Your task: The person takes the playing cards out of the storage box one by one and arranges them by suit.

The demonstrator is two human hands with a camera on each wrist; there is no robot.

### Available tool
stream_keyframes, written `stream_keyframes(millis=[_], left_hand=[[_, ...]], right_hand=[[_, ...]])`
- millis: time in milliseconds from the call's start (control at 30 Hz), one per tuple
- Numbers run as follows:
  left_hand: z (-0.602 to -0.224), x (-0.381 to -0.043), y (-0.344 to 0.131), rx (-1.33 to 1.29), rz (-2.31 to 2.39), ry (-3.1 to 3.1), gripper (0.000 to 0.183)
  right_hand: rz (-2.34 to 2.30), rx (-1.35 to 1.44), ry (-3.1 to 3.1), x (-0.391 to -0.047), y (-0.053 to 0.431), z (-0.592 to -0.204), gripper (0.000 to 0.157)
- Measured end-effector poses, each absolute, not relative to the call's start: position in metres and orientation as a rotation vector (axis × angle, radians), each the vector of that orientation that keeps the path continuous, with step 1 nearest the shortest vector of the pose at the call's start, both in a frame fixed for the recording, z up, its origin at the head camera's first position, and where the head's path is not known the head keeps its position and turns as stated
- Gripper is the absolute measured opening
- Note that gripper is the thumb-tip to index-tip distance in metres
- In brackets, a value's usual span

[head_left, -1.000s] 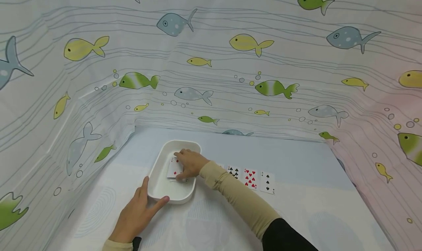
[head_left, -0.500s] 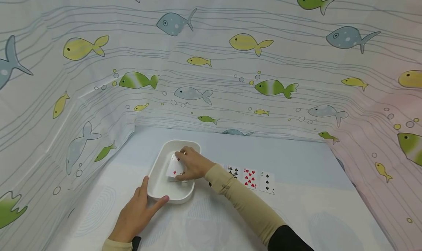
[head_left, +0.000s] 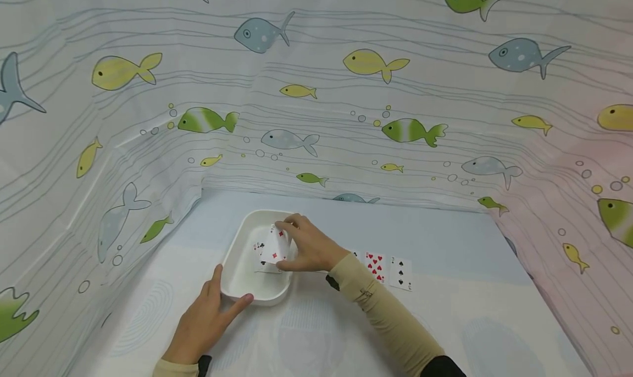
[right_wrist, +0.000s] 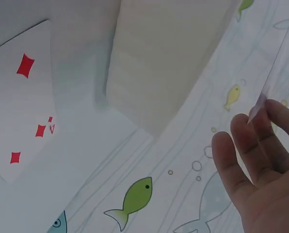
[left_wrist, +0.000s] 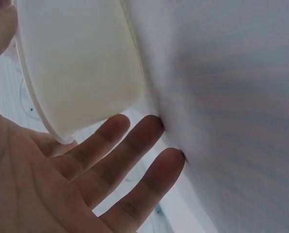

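In the head view my right hand [head_left: 311,248] pinches a playing card with red diamonds [head_left: 273,247] over the white tray [head_left: 244,284], thumb at its near edge and fingers at its far edge. Beneath it, a club card [head_left: 259,251] lies partly covered on the tray floor. The right wrist view shows the pinched card [right_wrist: 275,65] nearly edge-on. My left hand [head_left: 200,322] touches the tray's near left corner with forefinger and thumb spread apart. In the left wrist view its other fingers [left_wrist: 154,177] extend beside the tray wall.
A heart card [head_left: 375,267] and a three of spades [head_left: 401,273] lie face up in a row right of the tray. My right wrist hides part of that row. In the right wrist view a diamond card [right_wrist: 21,104] lies on the table. Fish-patterned cloth [head_left: 346,146] walls the back.
My right hand has lifted the diamond card from the tray floor and moved it rightward, uncovering the club card below. The left hand stays in place on the tray.
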State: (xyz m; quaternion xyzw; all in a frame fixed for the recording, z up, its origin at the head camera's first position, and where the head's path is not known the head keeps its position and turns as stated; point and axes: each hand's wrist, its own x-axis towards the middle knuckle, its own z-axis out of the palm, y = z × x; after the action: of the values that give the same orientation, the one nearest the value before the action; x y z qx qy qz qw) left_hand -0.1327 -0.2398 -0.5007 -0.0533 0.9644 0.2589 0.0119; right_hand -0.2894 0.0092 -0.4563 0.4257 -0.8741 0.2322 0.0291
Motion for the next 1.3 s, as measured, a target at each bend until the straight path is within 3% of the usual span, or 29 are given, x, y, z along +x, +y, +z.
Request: stream_keyframes(millis=[533,900,1300], left_hand=[[-0.504,-0.133,-0.24,-0.167,0.827,3.021,0.114],[-0.502,-0.132,-0.24,-0.167,0.839,3.012,0.115],[-0.503,-0.132,-0.24,-0.159,0.846,3.026,0.114]], right_hand=[[0.722,1.248,-2.813,-0.263,0.076,-0.469,0.085],[0.484,1.311,-2.918,-0.235,0.087,-0.495,0.082],[0.323,1.383,-2.803,-0.227,0.091,-0.506,0.078]])
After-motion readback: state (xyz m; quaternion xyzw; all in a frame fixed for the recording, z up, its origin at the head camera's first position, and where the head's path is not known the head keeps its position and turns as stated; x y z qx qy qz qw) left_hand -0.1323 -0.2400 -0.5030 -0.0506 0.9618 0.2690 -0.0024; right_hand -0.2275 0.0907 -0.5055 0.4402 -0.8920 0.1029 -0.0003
